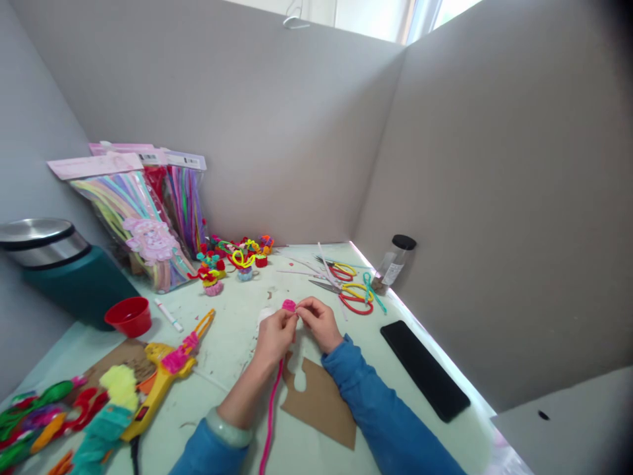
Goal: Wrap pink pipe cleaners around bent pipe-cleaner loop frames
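Both hands meet above the middle of the table. My left hand (277,333) is closed in a pinch on a pink pipe cleaner (270,422), whose long end hangs down toward the table's near edge. Against its fingertips, my right hand (319,320) is also pinched, on something too small to make out. A small pink coil (289,305) shows just beyond the fingertips. Under the wrists lies a piece of brown cardboard (321,402) with a cut-out notch.
Scissors (357,302) lie beyond my right hand, near a jar (394,264) and a black phone (425,369). On the left are a yellow glue gun (158,389), a red cup (129,316), a teal bottle (74,284), pipe cleaner bags (143,218) and fuzzy bundles (49,422).
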`<action>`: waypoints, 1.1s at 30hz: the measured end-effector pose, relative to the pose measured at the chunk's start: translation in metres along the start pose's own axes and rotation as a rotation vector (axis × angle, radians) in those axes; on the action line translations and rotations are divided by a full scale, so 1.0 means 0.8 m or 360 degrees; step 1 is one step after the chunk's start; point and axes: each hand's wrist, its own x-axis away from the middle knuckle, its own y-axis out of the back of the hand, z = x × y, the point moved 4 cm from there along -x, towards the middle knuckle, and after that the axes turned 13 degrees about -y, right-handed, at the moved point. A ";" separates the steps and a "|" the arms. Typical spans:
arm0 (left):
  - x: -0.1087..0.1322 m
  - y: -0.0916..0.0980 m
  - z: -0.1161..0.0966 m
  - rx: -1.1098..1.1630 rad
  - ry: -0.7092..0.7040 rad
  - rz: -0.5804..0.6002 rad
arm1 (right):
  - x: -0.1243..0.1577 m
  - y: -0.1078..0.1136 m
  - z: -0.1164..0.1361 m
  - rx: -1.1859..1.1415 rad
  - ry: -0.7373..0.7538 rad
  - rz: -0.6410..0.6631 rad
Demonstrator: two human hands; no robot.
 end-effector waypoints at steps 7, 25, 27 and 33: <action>0.002 0.003 -0.012 -0.0202 -0.0167 -0.0024 | -0.003 0.003 -0.008 0.0084 0.0026 -0.0144; 0.006 0.004 -0.019 -0.0989 -0.0269 -0.0039 | 0.012 -0.007 0.013 0.0458 0.0461 -0.0278; 0.007 0.005 -0.019 -0.0968 -0.0270 -0.0073 | 0.012 -0.008 0.012 0.0446 0.0454 -0.0260; 0.004 0.011 -0.017 -0.0693 -0.0170 -0.0153 | 0.010 -0.013 0.002 0.0332 0.0291 -0.0157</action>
